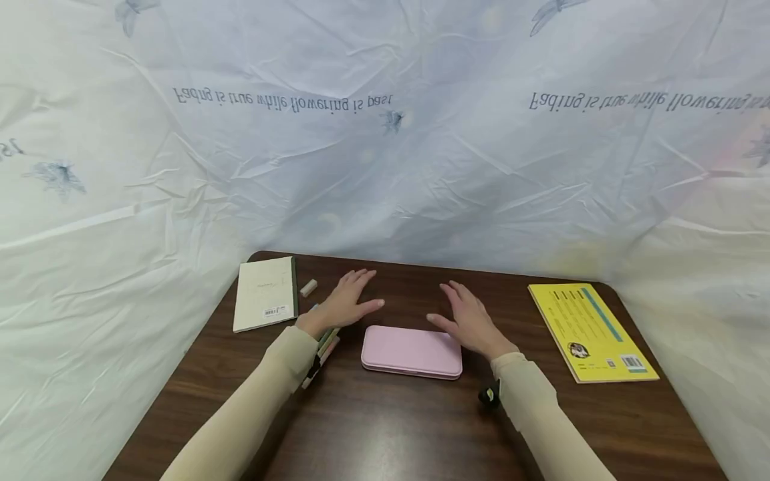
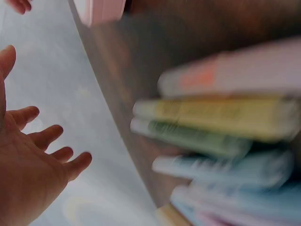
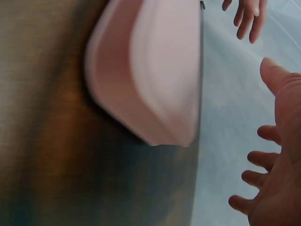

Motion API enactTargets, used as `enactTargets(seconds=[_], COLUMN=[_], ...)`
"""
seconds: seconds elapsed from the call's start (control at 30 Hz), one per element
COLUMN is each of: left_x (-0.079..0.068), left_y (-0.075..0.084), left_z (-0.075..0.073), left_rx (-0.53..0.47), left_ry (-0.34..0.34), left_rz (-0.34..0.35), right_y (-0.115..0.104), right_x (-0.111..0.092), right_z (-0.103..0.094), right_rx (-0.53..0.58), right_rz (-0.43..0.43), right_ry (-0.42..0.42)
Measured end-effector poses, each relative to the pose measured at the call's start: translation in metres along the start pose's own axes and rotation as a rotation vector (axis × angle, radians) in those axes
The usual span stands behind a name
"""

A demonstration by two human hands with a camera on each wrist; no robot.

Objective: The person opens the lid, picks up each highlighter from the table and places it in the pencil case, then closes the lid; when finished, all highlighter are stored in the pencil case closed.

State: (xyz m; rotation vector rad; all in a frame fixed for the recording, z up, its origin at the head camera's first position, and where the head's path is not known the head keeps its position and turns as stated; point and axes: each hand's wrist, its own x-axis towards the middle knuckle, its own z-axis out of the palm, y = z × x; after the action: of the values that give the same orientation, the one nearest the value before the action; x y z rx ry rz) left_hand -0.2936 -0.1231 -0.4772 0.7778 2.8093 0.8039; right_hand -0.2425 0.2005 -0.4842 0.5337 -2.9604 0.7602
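Both hands spread over the desk, a shut pink case lying between them.
Left hand (image 1: 341,306): fingers wide, thumb out toward the middle, palm bare; its wrist passes above a row of slim capped pens in pink, yellow, green and blue (image 2: 207,139), blurred in the left wrist view. Right hand (image 1: 472,324): fingers likewise wide and bare, near the far right corner of the smooth pink rectangular case with rounded corners (image 1: 412,351), apart from it in the right wrist view. Case lies flat, mid-desk, on the dark brown wood-grain desk (image 1: 385,401). Far left: cream notebook with dark green spine (image 1: 265,294), small whitish block (image 1: 309,288) just beside it. Right: bright yellow paperback book (image 1: 592,334), barcode side up. Behind: pale creased sheet (image 1: 421,167), printed lettering upside down.
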Motion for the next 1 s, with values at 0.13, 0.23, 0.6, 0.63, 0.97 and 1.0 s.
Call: enactTargets(seconds=[0.13, 0.23, 0.6, 0.63, 0.97, 1.0], left_x=[-0.012, -0.023, -0.051, -0.053, -0.071, -0.072], left_y=[0.003, 0.007, 0.01, 0.01, 0.01, 0.01], left_z=[0.011, 0.016, 0.034, 0.035, 0.048, 0.049], left_rx=[-0.096, -0.174, -0.26, -0.263, -0.286, -0.294], left_ry=[-0.036, -0.051, -0.042, -0.036, -0.048, -0.055], left_rz=[0.001, -0.021, -0.069, -0.07, -0.021, -0.022], right_y=[0.004, 0.006, 0.005, 0.005, 0.007, 0.008], right_x=[-0.015, -0.027, -0.057, -0.059, -0.073, -0.074], right_z=[0.009, 0.015, 0.033, 0.034, 0.043, 0.044], right_rx=[0.06, 0.104, 0.217, 0.225, 0.239, 0.238], right_rz=[0.009, 0.02, 0.068, 0.072, 0.09, 0.082], right_ry=[-0.014, -0.016, -0.008, -0.009, -0.018, -0.013])
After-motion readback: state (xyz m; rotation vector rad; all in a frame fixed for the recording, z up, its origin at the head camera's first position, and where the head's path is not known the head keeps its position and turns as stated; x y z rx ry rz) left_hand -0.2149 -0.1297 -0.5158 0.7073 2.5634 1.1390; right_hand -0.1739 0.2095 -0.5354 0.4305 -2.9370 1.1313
